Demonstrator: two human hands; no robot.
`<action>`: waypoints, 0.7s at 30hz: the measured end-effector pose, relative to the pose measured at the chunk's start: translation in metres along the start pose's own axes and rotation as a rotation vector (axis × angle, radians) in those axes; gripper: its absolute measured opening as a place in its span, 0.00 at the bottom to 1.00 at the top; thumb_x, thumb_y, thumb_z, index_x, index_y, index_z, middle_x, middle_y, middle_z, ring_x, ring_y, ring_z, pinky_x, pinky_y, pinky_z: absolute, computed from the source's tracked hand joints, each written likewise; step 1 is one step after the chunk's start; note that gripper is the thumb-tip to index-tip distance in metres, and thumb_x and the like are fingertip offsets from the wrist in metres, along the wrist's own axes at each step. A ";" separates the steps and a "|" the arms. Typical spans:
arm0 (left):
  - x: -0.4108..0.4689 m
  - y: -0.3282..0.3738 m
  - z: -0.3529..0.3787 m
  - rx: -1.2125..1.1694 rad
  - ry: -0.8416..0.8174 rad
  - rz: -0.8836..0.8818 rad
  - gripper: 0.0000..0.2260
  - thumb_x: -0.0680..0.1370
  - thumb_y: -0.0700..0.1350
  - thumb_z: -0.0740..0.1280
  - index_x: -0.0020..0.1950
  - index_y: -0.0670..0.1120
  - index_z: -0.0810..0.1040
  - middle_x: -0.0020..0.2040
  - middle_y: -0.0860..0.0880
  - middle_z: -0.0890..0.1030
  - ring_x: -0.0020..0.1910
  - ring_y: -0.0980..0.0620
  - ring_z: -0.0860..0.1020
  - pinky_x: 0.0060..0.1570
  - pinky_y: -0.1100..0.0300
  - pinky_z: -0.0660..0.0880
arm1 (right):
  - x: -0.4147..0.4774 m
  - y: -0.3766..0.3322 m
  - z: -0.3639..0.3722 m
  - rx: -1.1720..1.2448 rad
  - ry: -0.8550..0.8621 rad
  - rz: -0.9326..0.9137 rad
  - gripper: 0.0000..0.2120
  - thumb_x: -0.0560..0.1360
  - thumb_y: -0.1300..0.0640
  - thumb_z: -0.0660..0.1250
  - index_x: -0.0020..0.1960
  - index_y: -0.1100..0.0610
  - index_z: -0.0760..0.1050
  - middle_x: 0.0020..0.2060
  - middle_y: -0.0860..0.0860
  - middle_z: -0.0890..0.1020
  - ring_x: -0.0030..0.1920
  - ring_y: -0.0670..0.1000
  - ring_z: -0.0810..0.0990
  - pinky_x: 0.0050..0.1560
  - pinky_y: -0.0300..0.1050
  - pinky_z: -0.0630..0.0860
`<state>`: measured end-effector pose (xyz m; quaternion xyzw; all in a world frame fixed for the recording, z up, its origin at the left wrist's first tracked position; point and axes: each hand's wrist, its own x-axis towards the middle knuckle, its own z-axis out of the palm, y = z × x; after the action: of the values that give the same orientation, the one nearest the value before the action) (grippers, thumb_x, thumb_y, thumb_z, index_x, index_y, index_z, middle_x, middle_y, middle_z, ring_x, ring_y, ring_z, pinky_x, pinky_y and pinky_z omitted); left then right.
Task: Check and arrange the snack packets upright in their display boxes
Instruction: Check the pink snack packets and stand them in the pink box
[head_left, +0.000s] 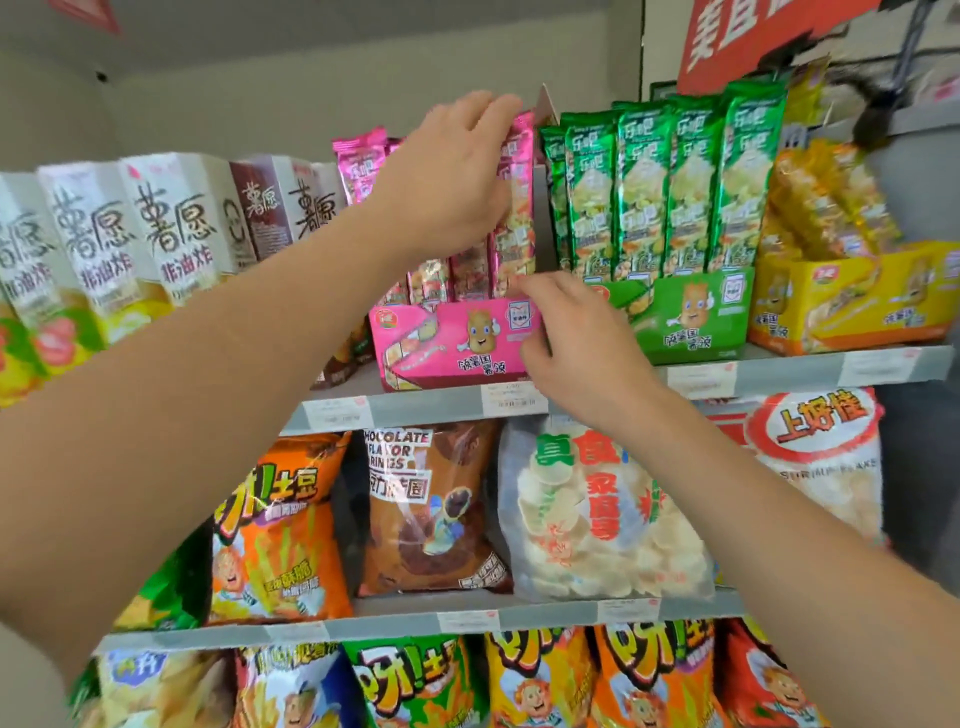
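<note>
Two bare forearms fill the near foreground, the left forearm (182, 364) coming in from the lower left and the right forearm (779, 519) from the lower right, both reaching up to the pink display box (457, 338) on the upper shelf (415, 408). The left hand (457, 171) is above that box, its grip closed round the top of the pink packets (519, 208), with fingers curled over their upper edge. These packets stand upright at the box's right end; shorter ones show low behind its front wall. The right hand (576, 343) has its grip clamped on the box's upper right front corner, fingertips hooked over the rim. Just right of the pink box stands a green display box (685, 317) with a row of green packets (644, 192) upright in it, and beyond that a yellow display box (831, 306). Left of the pink box are white cartons (171, 223) with large dark characters. Below it, on the next shelf down, a brown chocolate bag (426, 509) sits between an orange bag (280, 525) and a clear bag of pale crisps (587, 509).
</note>
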<state>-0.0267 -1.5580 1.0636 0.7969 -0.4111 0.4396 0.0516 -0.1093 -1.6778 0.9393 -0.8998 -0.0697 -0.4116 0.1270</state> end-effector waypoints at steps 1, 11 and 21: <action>0.005 -0.002 0.000 -0.005 -0.017 0.002 0.25 0.78 0.42 0.58 0.76 0.41 0.62 0.70 0.39 0.71 0.68 0.40 0.69 0.64 0.50 0.66 | 0.000 -0.002 0.000 0.014 0.015 -0.008 0.22 0.73 0.63 0.63 0.67 0.59 0.71 0.59 0.57 0.76 0.57 0.58 0.76 0.51 0.47 0.71; 0.031 -0.023 -0.007 -0.070 -0.118 0.121 0.17 0.75 0.54 0.66 0.54 0.44 0.68 0.44 0.45 0.76 0.43 0.43 0.72 0.42 0.50 0.70 | 0.012 0.001 -0.008 0.304 0.063 0.075 0.06 0.77 0.58 0.65 0.54 0.54 0.76 0.42 0.48 0.78 0.42 0.48 0.77 0.47 0.50 0.75; 0.015 -0.023 -0.015 -0.111 -0.017 0.206 0.17 0.73 0.56 0.66 0.54 0.45 0.77 0.43 0.48 0.79 0.44 0.46 0.75 0.44 0.54 0.70 | 0.101 0.008 -0.070 0.113 0.285 0.004 0.22 0.76 0.63 0.62 0.69 0.53 0.69 0.55 0.52 0.80 0.56 0.54 0.78 0.59 0.53 0.73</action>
<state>-0.0168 -1.5455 1.0901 0.7501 -0.5152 0.4121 0.0467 -0.0918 -1.7036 1.0587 -0.8239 -0.0722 -0.5302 0.1866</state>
